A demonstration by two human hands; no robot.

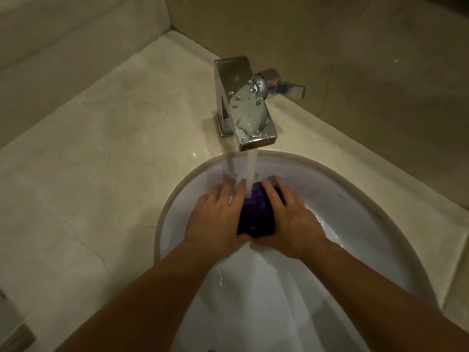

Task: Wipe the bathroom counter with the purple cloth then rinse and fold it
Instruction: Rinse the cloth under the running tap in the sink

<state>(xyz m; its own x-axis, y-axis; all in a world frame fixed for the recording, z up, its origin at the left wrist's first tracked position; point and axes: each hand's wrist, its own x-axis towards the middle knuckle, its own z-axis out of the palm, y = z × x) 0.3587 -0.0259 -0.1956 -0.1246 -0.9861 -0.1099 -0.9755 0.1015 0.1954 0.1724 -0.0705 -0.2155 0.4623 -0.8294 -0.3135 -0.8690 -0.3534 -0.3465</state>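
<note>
Left of the basin, the pale marble worktop [88, 148] ran back to its rear corner. The left grip [218, 214] lay against the left side of the dark purple, bunched, soaked cloth [256, 217], fingers nearly straight and pressing rather than wrapping; its thumb could not be made out. The cloth sat inside the white oval ceramic basin [355, 199], close to its back rim. Its long axis ran from the person towards the square chrome tap [243, 102], and its far end pointed at the spout and took the running stream of water [252, 168]. The right grip [291, 219] mirrored the left, flat along the cloth's right side.

The likeliest trouble seemed to be splash. With water striking the wad and knuckles so near the back rim, spray could jump onto the worktop. Held only between flat palms, the slick cloth might also squirt out into the basin. The near end, away from the stream, might stay unrinsed.
</note>
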